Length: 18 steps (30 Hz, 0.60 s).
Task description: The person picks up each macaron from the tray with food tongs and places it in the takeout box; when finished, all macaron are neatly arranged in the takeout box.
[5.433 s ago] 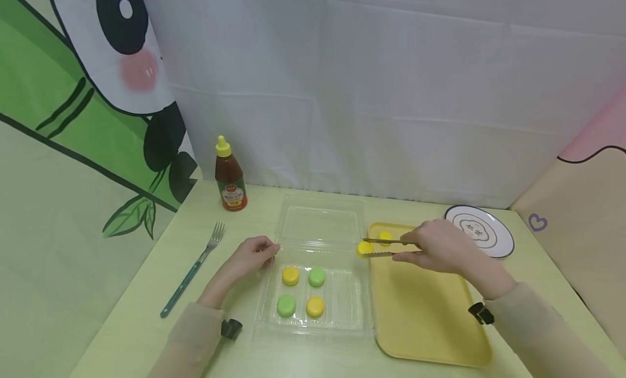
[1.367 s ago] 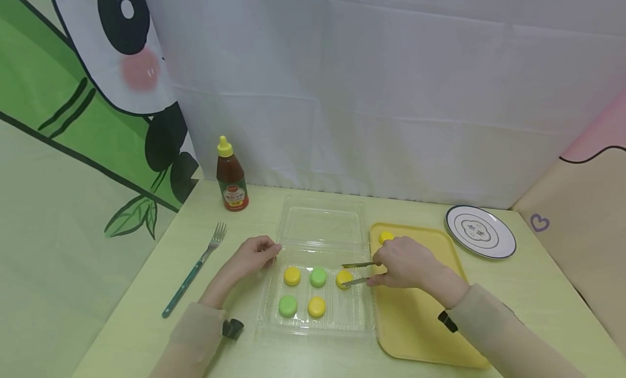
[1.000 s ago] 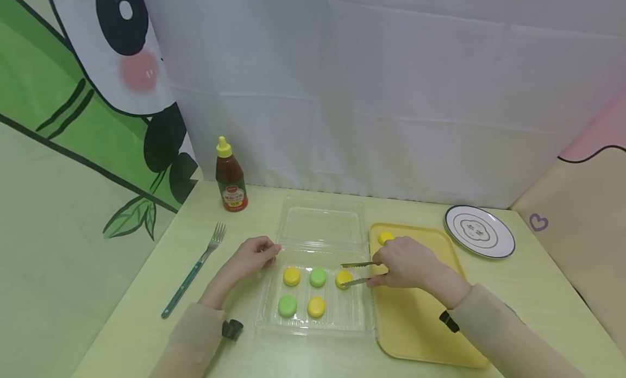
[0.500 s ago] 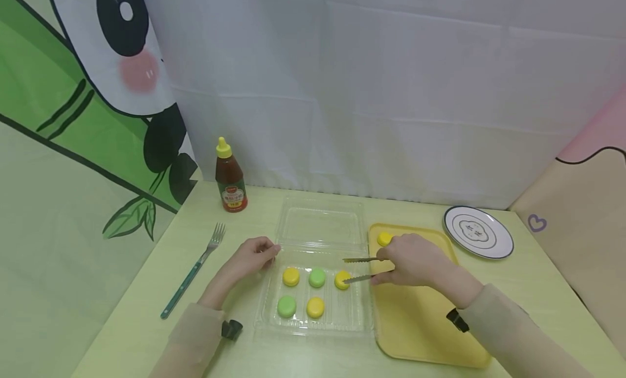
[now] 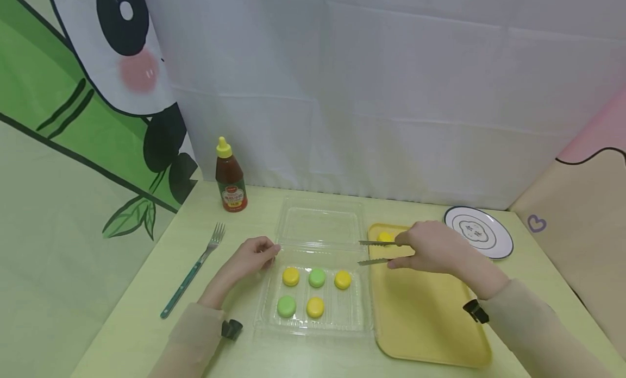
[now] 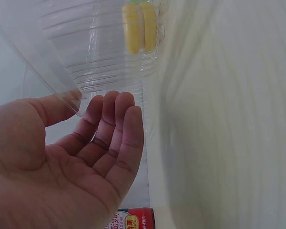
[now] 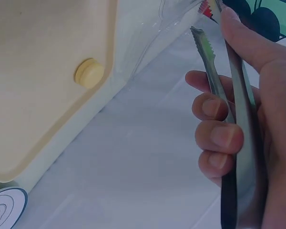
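My left hand (image 5: 251,256) pinches the corner of the open clear plastic container (image 5: 344,313), thumb on one side of the wall and curled fingers on the other. Yellow macarons, one of them at the upper right (image 5: 343,279), and green macarons (image 5: 317,277) lie in its base in two rows. My right hand (image 5: 435,247) grips metal tongs (image 7: 248,162), whose serrated tips are apart with nothing between them. The tongs hover over the edge between the container and the yellow tray (image 5: 425,323). A single yellow macaron (image 7: 89,73) lies at the tray's far left corner, partly behind the tongs in the head view.
The container's lid (image 5: 320,223) lies folded back behind its base. A fork (image 5: 193,272) with a green handle is on the left, and a sauce bottle (image 5: 231,177) stands behind it. A white plate (image 5: 476,231) lies at the back right, near the wall cloth.
The yellow macaron earlier held in the tongs now lies in the container's upper right. The tongs have let go and moved back and right. My left hand has stayed put.
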Tool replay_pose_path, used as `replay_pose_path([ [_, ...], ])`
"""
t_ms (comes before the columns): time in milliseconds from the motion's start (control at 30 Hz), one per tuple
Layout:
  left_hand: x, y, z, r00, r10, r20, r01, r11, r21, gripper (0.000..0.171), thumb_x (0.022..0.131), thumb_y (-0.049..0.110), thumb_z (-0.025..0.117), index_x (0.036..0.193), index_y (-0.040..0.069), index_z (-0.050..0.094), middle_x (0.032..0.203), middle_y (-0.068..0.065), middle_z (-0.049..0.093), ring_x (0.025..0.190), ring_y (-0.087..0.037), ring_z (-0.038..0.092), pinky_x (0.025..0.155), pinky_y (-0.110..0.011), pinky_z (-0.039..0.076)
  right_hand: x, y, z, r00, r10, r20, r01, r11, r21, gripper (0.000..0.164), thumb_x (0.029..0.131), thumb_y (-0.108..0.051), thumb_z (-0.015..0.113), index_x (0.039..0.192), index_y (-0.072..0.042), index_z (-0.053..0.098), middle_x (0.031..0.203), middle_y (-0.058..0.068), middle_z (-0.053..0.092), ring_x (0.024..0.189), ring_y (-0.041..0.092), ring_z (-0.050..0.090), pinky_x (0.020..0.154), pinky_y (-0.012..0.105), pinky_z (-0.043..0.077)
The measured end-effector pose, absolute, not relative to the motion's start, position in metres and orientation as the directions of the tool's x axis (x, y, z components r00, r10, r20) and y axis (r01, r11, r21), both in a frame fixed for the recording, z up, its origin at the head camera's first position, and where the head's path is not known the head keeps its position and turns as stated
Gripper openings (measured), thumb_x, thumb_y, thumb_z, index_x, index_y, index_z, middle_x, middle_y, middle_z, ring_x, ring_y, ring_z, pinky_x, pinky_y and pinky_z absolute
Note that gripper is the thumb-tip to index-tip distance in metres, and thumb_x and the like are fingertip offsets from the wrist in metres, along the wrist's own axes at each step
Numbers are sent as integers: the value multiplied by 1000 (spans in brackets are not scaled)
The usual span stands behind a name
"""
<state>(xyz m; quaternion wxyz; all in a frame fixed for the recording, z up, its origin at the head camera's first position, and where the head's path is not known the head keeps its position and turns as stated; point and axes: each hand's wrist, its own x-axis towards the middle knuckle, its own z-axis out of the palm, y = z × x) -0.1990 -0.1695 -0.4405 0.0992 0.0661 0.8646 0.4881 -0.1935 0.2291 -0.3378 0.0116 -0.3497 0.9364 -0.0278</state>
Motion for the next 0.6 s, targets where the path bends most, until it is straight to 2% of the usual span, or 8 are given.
replay_pose_path([
  [67,-199,-170,-440,-972,210,-104,21,518,855,27,102,24,58,95,-2,63,75,-6,58,70,-20,52,63,-29,43,-195,234,-336,-761,-648,6,-647,760,-58,46,83,-59,73,94,-14,75,77,-9,67,62,7,58,60,32,50],
  [200,-198,-170,-439,-972,209,-103,21,520,854,27,102,25,58,95,-1,63,76,-6,58,70,-19,53,63,-30,43,-198,242,-332,-772,-635,14,-635,770,-57,49,83,-55,74,101,-9,77,90,0,74,73,14,68,68,38,55],
  [600,-198,-170,-439,-972,207,-109,14,514,857,27,102,24,58,95,-2,63,76,-5,58,71,-20,52,65,-32,43,-207,260,-334,-810,-586,-3,-585,809,-58,54,85,-55,73,104,-5,76,93,4,74,72,15,68,68,41,55],
])
